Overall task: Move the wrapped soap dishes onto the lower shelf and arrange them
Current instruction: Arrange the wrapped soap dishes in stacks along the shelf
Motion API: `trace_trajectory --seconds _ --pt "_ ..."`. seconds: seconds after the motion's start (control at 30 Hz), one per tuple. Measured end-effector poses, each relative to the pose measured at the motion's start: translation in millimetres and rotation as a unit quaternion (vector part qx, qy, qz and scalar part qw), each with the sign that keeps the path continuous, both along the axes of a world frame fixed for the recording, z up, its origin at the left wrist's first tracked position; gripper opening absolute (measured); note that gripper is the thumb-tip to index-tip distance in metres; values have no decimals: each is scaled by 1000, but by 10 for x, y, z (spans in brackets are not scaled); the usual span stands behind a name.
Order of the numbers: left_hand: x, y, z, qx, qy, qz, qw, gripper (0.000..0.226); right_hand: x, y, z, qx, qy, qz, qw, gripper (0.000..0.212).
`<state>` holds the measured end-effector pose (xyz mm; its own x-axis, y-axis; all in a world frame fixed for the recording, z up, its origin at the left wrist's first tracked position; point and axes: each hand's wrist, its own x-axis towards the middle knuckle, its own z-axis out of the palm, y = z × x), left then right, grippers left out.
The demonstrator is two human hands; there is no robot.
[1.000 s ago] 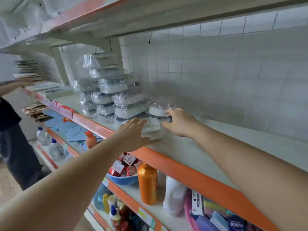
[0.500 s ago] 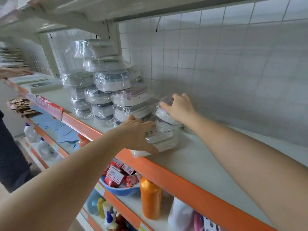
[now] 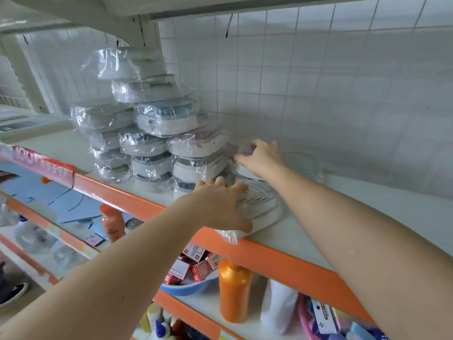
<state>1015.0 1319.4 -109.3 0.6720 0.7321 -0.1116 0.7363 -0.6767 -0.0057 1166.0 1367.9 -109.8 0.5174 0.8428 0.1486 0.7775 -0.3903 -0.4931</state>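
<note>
**Soap dishes on the shelf: the arranging step**

While the big pile of wrapped soap dishes (image 3: 152,133) stands toward the back left of the shelf (image 3: 367,217), both hands work on the loose dishes just to its right. The left hand (image 3: 220,204) lies flat on a wrapped dish (image 3: 257,204) at the front edge of the shelf, its fingers (image 3: 239,186) spread and nearly straight, pressing on the top and not curled around it. A corner of the plastic wrap hangs over the orange shelf edge (image 3: 282,261). The right hand (image 3: 262,158) is farther back, on top of another wrapped dish (image 3: 245,168) that touches the pile; its fingers bend over the far rim, and it seems to grip this dish, though the thumb is hidden.

I judge that the moving is mostly done and the arranging is in hand: these dishes are already on the shelf but not yet in line with the pile. One more dish (image 3: 304,165) lies apart, near the tiled wall (image 3: 343,94).

The next move probably calls for sliding the front dish backward, away from the edge, so that it sits beside or on the others. The wrap is slippery and the pile is tall and uneven, so a hard push against it could bring dishes down.
</note>
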Motion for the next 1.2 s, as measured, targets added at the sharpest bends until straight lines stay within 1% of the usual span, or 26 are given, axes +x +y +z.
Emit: trace_trajectory --seconds 0.1,0.2,0.3,0.4,0.57,0.63,0.73,0.83,0.97,1.1,1.2 --pt "-35 35 -42 -4 -6 -13 1000 89 10 -43 -1 53 19 -7 998 61" --pt "-62 34 -33 -1 -43 -18 999 87 35 -198 47 137 51 -16 989 53" --pt "-66 -30 18 -5 -79 -33 996 85 114 -471 108 174 30 -50 983 55" --pt "30 -110 160 -1 -104 -41 994 86 242 -823 224 189 -7 -99 977 57" --pt "412 -441 404 19 -149 -60 987 82 612 -1600 369 187 -45 -161 968 54" --pt "637 -657 460 28 -157 -85 984 80 808 -1983 410 187 -54 -189 962 53" --pt "1028 -1062 538 26 -164 -132 977 80 1084 -2649 465 183 -71 -231 953 60" --pt "1448 -1590 624 16 -182 -172 968 82 1341 -3436 508 163 -98 -267 945 64" --pt "1994 -2440 661 11 -209 -213 954 84 1672 -4543 539 109 -114 -307 939 67" --pt "2488 -3282 609 -6 -217 -227 950 85 2014 -5471 479 86 -110 -318 938 67" --pt "2784 -3806 583 -19 -223 -233 946 92 2239 -6000 406 76 -106 -318 939 67"
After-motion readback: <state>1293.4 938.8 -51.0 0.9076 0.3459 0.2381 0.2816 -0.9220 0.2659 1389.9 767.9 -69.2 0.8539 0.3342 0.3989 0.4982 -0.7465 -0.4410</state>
